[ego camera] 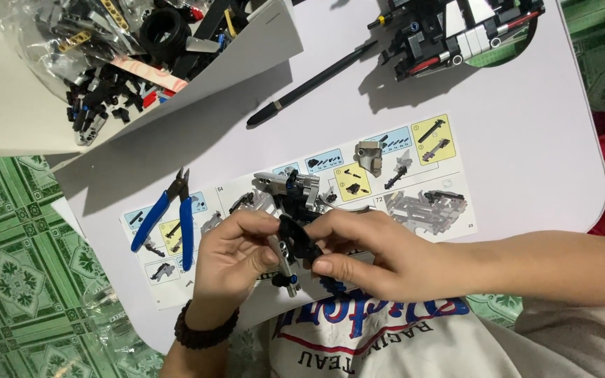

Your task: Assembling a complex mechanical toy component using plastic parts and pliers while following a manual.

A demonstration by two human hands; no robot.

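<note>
We hold a small grey and black brick assembly [292,231] over the instruction sheet [414,175], just above our lap. Our left hand [236,262] pinches its lower grey pin; our right hand [379,255] closes fingers around its black piece. Blue-handled cutters [169,217] lie on the sheet to the left, and a black pen [309,84] lies further up the white table [526,140].

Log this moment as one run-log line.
left hand: grips grey-black assembly | right hand: pinches black part | pliers: on booklet
</note>
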